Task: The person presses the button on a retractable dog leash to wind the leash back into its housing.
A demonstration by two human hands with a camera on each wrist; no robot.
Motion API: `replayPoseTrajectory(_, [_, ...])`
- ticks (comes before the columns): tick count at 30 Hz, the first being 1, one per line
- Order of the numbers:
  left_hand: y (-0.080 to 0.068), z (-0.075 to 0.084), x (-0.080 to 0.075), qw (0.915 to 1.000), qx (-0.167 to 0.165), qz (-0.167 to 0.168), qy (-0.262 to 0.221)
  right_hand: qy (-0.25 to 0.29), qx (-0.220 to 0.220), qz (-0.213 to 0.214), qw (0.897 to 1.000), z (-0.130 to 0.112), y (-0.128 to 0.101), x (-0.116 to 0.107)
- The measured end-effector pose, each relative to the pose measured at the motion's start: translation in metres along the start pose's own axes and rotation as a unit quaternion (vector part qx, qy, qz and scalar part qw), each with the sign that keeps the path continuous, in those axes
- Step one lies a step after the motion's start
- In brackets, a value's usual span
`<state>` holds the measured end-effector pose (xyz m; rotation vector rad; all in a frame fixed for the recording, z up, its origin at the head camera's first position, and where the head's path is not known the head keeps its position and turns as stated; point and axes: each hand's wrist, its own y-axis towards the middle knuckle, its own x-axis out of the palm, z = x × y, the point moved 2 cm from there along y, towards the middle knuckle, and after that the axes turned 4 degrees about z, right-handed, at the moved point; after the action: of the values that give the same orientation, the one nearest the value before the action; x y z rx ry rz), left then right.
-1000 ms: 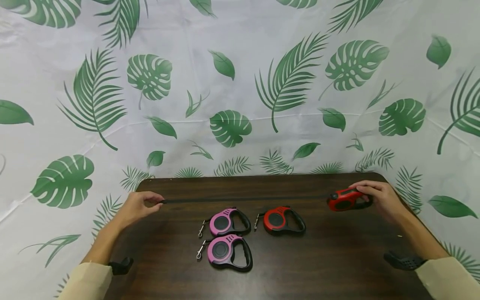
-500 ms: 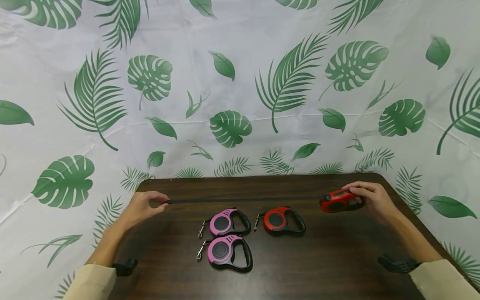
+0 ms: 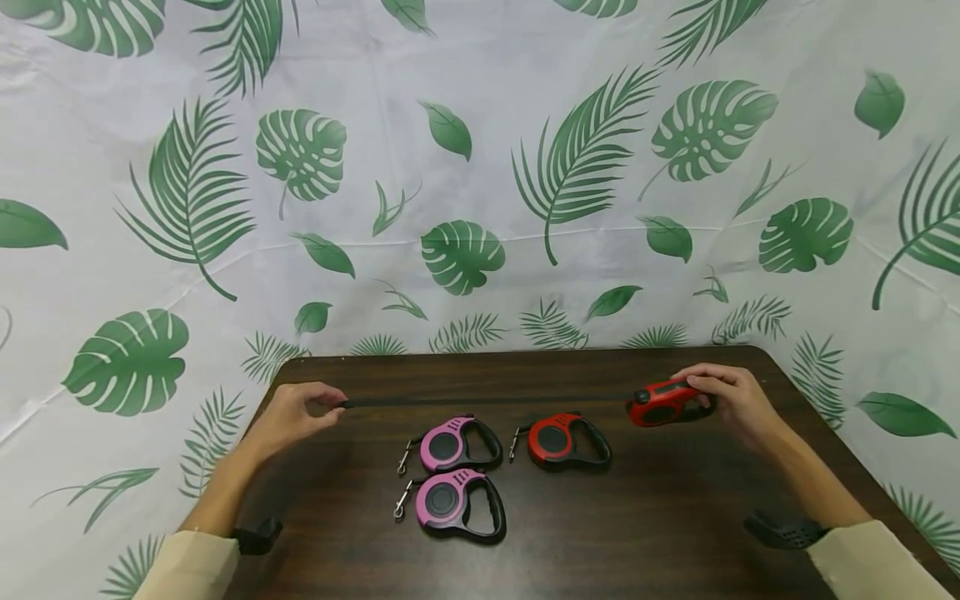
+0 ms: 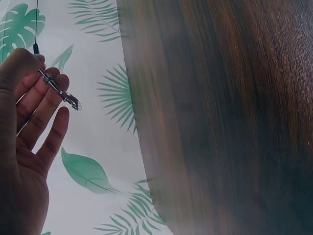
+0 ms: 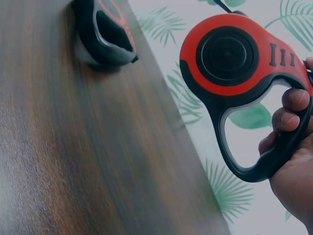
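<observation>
My right hand [image 3: 731,400] grips the black handle of a red retractable dog leash [image 5: 269,46], fingers curled through its loop, held above the table's right side. From its casing a black strap [image 3: 487,402] runs nearly level across to my left hand [image 3: 296,417]. There the thumb and forefinger pinch the strap's end by its metal snap clip [image 4: 58,90], while the other fingers are loosely spread. A second red leash [image 3: 553,440] lies on the table between the hands. Two pink leashes [image 3: 441,448] lie left of it, one nearer the front.
The dark wooden table [image 3: 637,525] has a rounded back edge. Behind it hangs a white cloth [image 3: 480,150] with green leaf prints. Each lying leash has its metal clip toward the left.
Both hands have moved toward each other, the right hand leftward with the red leash, the left hand slightly rightward. The strap between them has become shorter. The lying leashes have stayed put.
</observation>
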<state>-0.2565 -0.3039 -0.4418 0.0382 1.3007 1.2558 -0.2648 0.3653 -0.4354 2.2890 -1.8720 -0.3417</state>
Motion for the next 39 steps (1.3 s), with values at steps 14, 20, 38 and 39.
replayPoseTrajectory(14, [0.004, 0.012, 0.016, 0.9998, 0.005, 0.008, -0.016, 0.013, 0.020, -0.004, 1.000, 0.001, -0.001, 0.015])
replayPoseTrajectory(20, [0.004, 0.019, 0.025, 0.9996, -0.015, -0.002, -0.026, 0.024, 0.023, -0.008, 0.999, 0.000, -0.002, 0.023])
replayPoseTrajectory(38, [0.005, 0.034, 0.043, 0.9965, -0.055, -0.040, -0.050, 0.046, 0.022, -0.011, 0.999, 0.001, -0.006, 0.047])
replayPoseTrajectory(39, [0.005, 0.035, 0.044, 0.9964, -0.055, -0.041, -0.050, 0.048, 0.022, -0.012, 0.999, 0.002, -0.007, 0.049])
